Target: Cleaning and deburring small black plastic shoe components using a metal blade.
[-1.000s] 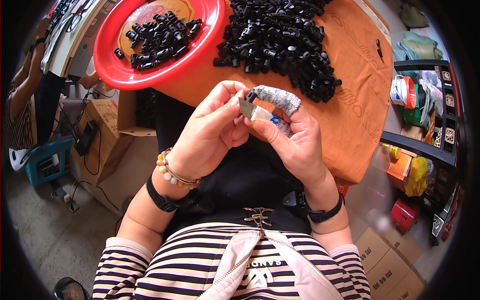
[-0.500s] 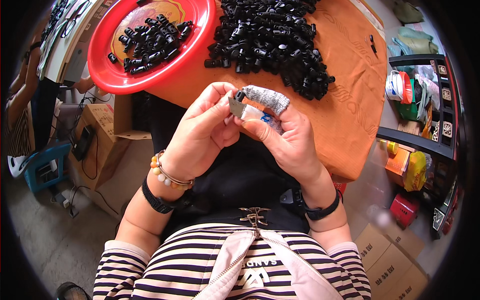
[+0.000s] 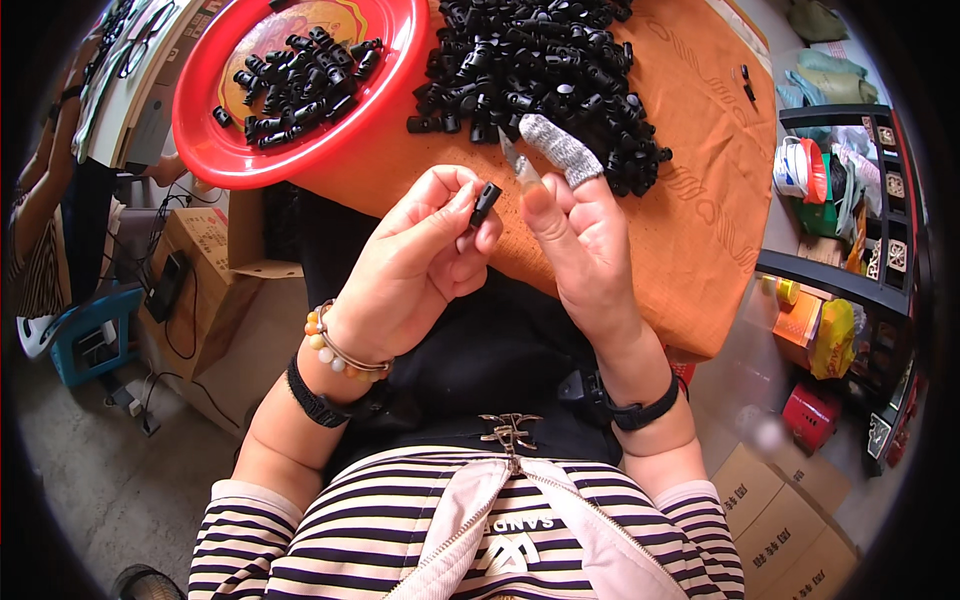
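My left hand [image 3: 425, 225] pinches one small black plastic cord lock [image 3: 486, 203] between thumb and fingertips. A little to its right, my right hand [image 3: 585, 235] is closed on a small metal blade [image 3: 510, 152], whose wrapped grip is mostly hidden by the thumb. The blade points up and left, apart from the cord lock. A grey knitted sleeve [image 3: 563, 150] covers my right index finger. Beyond my hands lies a big heap of similar black cord locks [image 3: 530, 70]. More of these pieces [image 3: 305, 85] lie in the red round tray [image 3: 215, 155] at the left.
An orange cloth [image 3: 690, 240] covers the table. Cartons [image 3: 775, 520] stand on the floor at right, near a dark shelf rack [image 3: 830, 280] with bags and tubs. At left are a wooden box [image 3: 205, 290], a blue stool [image 3: 95, 335] and another person's arm [image 3: 45, 190].
My hands have parted. The right one has moved up and away with the blade, which was against the cord lock before. The left still holds the cord lock, now in plain sight.
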Available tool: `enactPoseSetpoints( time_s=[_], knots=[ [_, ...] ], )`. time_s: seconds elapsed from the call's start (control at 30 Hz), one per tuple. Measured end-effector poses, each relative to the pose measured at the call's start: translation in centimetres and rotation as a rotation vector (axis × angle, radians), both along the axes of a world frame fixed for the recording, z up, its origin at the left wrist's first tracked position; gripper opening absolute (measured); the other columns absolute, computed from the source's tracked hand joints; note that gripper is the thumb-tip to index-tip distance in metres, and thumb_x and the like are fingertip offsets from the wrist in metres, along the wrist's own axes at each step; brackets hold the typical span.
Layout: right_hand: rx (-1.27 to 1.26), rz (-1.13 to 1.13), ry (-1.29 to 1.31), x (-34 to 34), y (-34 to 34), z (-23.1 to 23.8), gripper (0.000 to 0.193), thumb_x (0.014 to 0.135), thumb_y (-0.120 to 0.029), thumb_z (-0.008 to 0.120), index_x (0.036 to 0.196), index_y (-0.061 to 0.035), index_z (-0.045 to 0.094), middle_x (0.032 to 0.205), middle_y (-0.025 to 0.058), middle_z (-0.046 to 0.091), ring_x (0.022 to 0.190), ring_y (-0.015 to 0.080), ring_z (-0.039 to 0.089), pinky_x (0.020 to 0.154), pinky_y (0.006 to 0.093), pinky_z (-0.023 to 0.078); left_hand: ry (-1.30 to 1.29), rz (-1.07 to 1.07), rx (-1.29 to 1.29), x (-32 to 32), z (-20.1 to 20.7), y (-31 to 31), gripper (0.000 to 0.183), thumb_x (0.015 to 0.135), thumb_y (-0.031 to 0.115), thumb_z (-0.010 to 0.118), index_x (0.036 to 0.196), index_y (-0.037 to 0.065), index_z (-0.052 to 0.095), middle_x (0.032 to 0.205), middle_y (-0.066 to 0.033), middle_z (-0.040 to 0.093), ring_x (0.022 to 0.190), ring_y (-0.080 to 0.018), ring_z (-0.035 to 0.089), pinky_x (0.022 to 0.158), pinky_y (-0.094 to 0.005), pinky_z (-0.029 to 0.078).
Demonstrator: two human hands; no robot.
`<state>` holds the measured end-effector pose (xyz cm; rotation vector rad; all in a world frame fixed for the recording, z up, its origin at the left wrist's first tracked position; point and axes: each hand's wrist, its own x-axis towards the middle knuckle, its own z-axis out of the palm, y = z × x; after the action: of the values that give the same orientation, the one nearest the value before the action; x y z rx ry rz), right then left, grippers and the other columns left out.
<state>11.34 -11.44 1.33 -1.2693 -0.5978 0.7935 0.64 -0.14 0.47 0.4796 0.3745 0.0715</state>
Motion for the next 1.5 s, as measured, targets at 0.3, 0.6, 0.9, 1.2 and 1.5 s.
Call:
enactPoseSetpoints(
  time_s=[0.3, 0.6, 0.9, 1.2, 1.5],
  knots=[
    [0.006, 0.045, 0.058, 0.0, 0.7, -0.7, 0.05, 0.091, -0.015, 0.054, 0.132, 0.0026, 0.031, 0.078, 0.0024, 0.053, 0.064, 0.0058, 0.053, 0.062, 0.0191, 0.044, 0.001, -0.054, 0.019, 0.0, -0.1, 0.0, 0.013, 0.094, 0.021, 0.046, 0.1, 0.01, 0.044, 0.079, 0.0003, 0.051, 0.058, -0.0038, 0.039, 0.052, -0.0176, 0.032],
    [-0.002, -0.107, -0.009, 0.9, 0.9, -2.0, 0.047, 0.086, -0.019, 0.062, 0.122, 0.004, 0.042, 0.071, -0.0072, 0.039, 0.059, -0.0016, 0.029, 0.049, 0.013, 0.025, -0.023, 0.063, 0.102, -0.2, 0.2, 1.0, 0.013, 0.093, 0.018, 0.046, 0.102, 0.008, 0.046, 0.078, -0.0028, 0.054, 0.056, -0.0056, 0.043, 0.05, -0.0198, 0.035],
    [-0.043, -0.256, -0.193, 1.4, 1.4, -3.1, 0.04, 0.08, 0.0, 0.064, 0.118, 0.0005, 0.05, 0.075, -0.0058, 0.045, 0.062, 0.0, 0.035, 0.057, 0.0124, 0.036, -0.093, 0.552, 0.261, -1.7, 1.9, 7.5, 0.029, 0.095, 0.019, 0.04, 0.121, 0.005, 0.041, 0.115, -0.019, 0.054, 0.085, -0.0178, 0.06, 0.066, -0.0257, 0.051],
    [-0.169, -0.287, -0.762, 2.3, 3.5, -2.5, 0.047, 0.076, 0.004, 0.064, 0.12, -0.0059, 0.051, 0.1, 0.0066, 0.061, 0.09, 0.0132, 0.06, 0.076, 0.0258, 0.05, -0.049, 0.247, 0.269, -1.4, 0.0, 5.1, 0.032, 0.095, 0.017, 0.04, 0.123, 0.002, 0.039, 0.094, -0.0102, 0.059, 0.073, -0.0129, 0.059, 0.063, -0.023, 0.048],
    [-0.298, -0.259, -0.998, 2.5, 3.7, -2.7, 0.054, 0.067, 0.002, 0.062, 0.117, -0.0154, 0.052, 0.093, 0.0085, 0.058, 0.073, 0.0293, 0.061, 0.063, 0.0357, 0.052, 0.094, 0.088, 0.33, -0.5, -0.6, 2.7, 0.026, 0.093, 0.012, 0.044, 0.116, 0.003, 0.045, 0.088, -0.0063, 0.057, 0.068, -0.0089, 0.055, 0.059, -0.0211, 0.046]
  ],
)
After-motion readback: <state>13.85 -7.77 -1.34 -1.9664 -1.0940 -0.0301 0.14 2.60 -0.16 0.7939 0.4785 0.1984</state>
